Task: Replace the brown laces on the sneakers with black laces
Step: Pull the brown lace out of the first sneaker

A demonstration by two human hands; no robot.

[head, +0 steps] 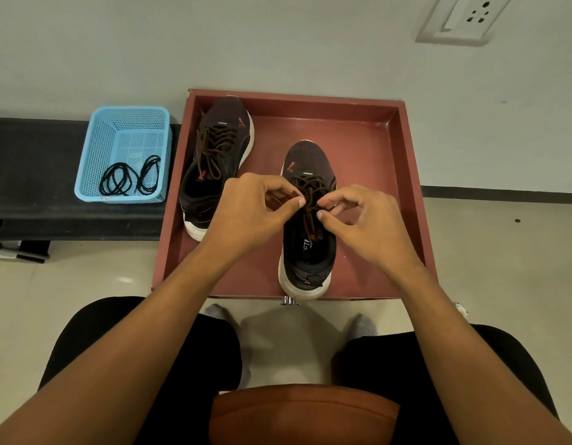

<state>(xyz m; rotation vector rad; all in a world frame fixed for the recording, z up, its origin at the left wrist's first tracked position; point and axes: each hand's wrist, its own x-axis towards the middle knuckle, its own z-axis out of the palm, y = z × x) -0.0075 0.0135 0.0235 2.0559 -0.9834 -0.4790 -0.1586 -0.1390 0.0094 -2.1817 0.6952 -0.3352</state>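
Shallow red-brown wooden tray [407,155] at centre. Light blue perforated plastic basket [96,146] just left of it. Dark white-soled sneaker [225,123] lying far left in tray, brown-laced; matching sneaker [307,157] near right. Above that one, left hand [246,213] and right hand [368,226] close together, each pinching its brown lace [310,192]. Loose black laces [130,176] coiled in basket.

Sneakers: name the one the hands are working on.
The near sneaker: left hand and right hand pinch its brown laces. The far sneaker lies untouched.
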